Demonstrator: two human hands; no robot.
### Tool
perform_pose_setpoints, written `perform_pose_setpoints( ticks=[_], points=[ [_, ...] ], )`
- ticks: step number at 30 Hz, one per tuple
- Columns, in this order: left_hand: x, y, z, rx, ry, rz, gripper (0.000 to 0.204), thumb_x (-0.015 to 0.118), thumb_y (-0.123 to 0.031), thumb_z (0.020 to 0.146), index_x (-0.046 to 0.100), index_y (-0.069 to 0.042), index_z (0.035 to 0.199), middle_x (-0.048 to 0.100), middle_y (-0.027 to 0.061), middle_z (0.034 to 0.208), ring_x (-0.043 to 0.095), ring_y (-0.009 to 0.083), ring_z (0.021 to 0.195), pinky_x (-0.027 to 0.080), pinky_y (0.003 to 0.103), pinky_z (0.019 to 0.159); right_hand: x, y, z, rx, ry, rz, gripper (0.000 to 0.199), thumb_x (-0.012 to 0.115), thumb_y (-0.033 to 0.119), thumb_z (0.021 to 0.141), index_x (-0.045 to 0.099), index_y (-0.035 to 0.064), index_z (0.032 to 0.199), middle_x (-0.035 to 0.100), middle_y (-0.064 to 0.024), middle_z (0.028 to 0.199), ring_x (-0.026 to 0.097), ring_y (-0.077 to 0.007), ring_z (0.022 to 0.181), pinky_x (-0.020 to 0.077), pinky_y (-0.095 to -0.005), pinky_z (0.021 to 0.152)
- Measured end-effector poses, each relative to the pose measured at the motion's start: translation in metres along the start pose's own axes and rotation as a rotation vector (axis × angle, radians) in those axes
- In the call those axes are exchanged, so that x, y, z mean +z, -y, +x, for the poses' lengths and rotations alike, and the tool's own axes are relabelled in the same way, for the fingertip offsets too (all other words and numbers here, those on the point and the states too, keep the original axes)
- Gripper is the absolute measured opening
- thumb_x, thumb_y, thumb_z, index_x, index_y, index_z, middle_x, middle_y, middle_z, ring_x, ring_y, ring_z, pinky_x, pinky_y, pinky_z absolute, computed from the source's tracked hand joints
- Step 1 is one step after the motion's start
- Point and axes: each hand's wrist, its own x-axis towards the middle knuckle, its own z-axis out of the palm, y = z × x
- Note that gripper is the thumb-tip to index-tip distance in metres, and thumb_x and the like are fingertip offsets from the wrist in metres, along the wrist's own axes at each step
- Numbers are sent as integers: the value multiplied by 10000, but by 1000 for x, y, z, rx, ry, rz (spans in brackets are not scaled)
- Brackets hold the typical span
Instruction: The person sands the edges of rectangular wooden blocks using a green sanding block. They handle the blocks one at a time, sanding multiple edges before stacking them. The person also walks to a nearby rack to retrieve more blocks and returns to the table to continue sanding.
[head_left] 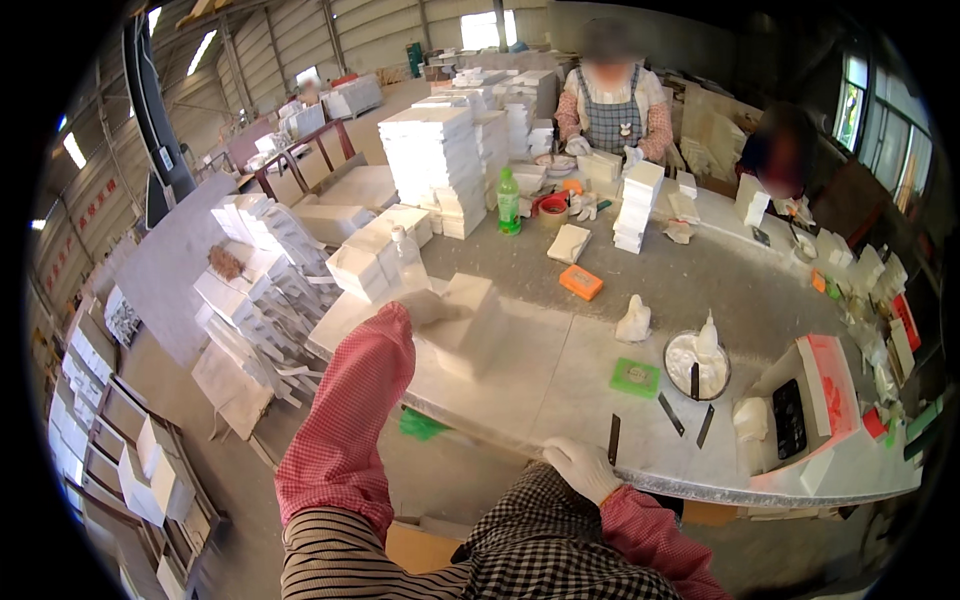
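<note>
My left hand point(428, 308), its sleeve red-checked, reaches forward over the left part of the table and grips a white stone block point(470, 325). Both hand and block are smeared by motion, so single fingers do not show clearly. In a white glove, my right hand point(580, 470) lies on the table's near edge, fingers stretched to the left, holding nothing. A clear bottle point(408, 258) stands just beyond my left hand, beside a row of white blocks point(370, 255). Thin dark strips point(614, 438) lie to the right of my right hand.
A bowl of white paste point(684, 385), a green box point(635, 377) and an orange box point(580, 282) are on the table point(540, 385). Tall stacks of white slabs point(430, 165) rise at the back left. A co-worker point(610, 110) stands across the table; another sits at the right.
</note>
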Motion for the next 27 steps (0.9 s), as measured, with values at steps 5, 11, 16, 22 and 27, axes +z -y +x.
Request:
perform_pose_setpoints(
  ticks=[5,11,16,22,27],
  points=[
    [-5,4,3,-8,4,65,846,803,-648,777,691,37,1260,726,179,1207,695,274,1107,471,319,1011,7,-24,31,69,94,201,322,556,275,1043,696,14,1167,721,-68,985,675,-189,915,516,-300,842],
    [-7,11,27,-20,89,161,884,780,-680,780,668,19,1310,717,171,1242,684,285,1135,465,331,1035,-18,36,99,123,221,642,379,534,234,1070,588,-26,1340,664,-74,1181,621,-134,1044,511,-283,889],
    [0,35,55,43,138,151,814,798,-626,805,657,-23,1333,722,142,1236,688,247,1120,506,339,1002,-20,82,172,301,257,713,422,534,262,1074,555,-29,1378,638,-89,1274,598,-157,1136,490,-305,972],
    [-14,27,35,357,167,8,888,732,-736,792,656,-23,1317,717,227,1199,697,322,1094,531,385,983,-15,101,228,275,294,589,448,522,295,1082,542,-43,1375,642,-96,1247,593,-159,1164,487,-311,1000],
    [-14,40,33,267,133,-69,840,636,-773,845,658,-82,1321,690,260,1220,671,380,1137,508,435,1003,8,68,239,358,350,703,464,528,310,1078,532,-33,1389,649,-108,1223,609,-161,1143,505,-318,981]
  ],
)
